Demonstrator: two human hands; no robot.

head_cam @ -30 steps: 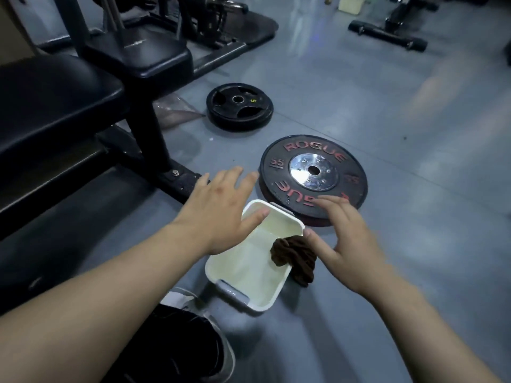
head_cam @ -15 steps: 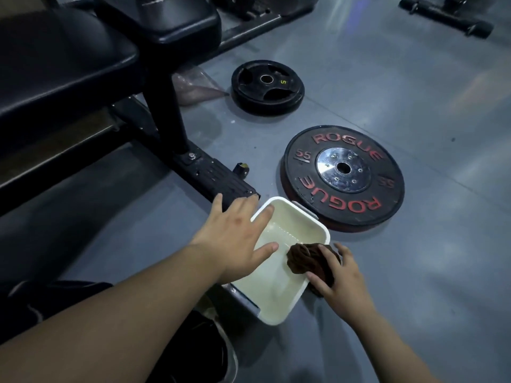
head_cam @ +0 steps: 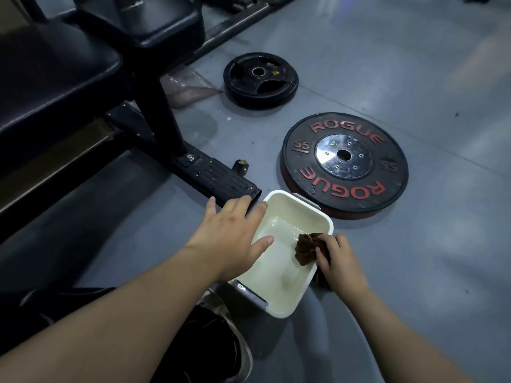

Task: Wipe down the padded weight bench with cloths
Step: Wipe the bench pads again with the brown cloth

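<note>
on floor beside bench (head_cam: 49, 78): right hand (head_cam: 338, 261) pinches brown cloth (head_cam: 305, 248) over tub rim (head_cam: 327, 225) for wetting; left hand (head_cam: 235, 236) spread flat, steadying tub.

Grey floor (head_cam: 387, 64) carries a cream tub (head_cam: 284, 310); just beside it a Rogue bumper plate (head_cam: 344, 164) lies flat — farther back, a small black plate (head_cam: 260, 80); bench foot (head_cam: 215, 175) at left.

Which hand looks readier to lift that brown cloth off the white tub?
Right. The right hand has its grip on the brown cloth at the tub's right rim; the left hand is spread open over the tub's left edge, holding nothing.
</note>
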